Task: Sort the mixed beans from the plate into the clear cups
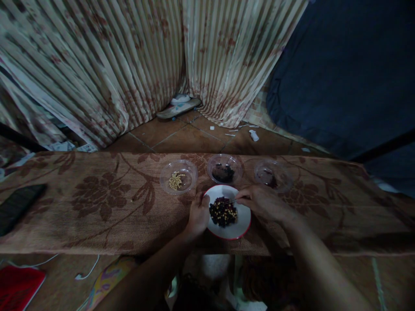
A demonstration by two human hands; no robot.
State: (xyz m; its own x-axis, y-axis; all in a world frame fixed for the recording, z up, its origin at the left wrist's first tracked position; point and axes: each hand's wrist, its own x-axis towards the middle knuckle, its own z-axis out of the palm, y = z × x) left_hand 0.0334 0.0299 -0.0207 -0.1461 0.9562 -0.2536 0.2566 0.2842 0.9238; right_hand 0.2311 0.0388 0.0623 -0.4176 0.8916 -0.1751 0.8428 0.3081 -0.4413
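A white bowl with a red rim (244, 224) holds a mixed heap of dark and pale yellow beans (223, 212). My left hand (198, 214) grips its left rim, thumb on the inner edge. Pinched in my right hand (261, 203) is a thin metal utensil (231, 201), its tip at the heap; its exact kind is unclear. Behind the bowl stand three clear plastic bowls: the left one (190, 179) has pale yellow beans (176, 181), the middle one (240, 166) black beans (225, 173), the right one (285, 177) a few dark reddish beans (269, 178).
A brown floral cloth (100, 233) covers the narrow table. At its left end lies a dark phone (21, 207). Beyond the table are striped curtains (139, 56), a skateboard (178, 109) and white scraps (253, 135) on the tiled floor. A white cable (90, 270) lies below the front edge.
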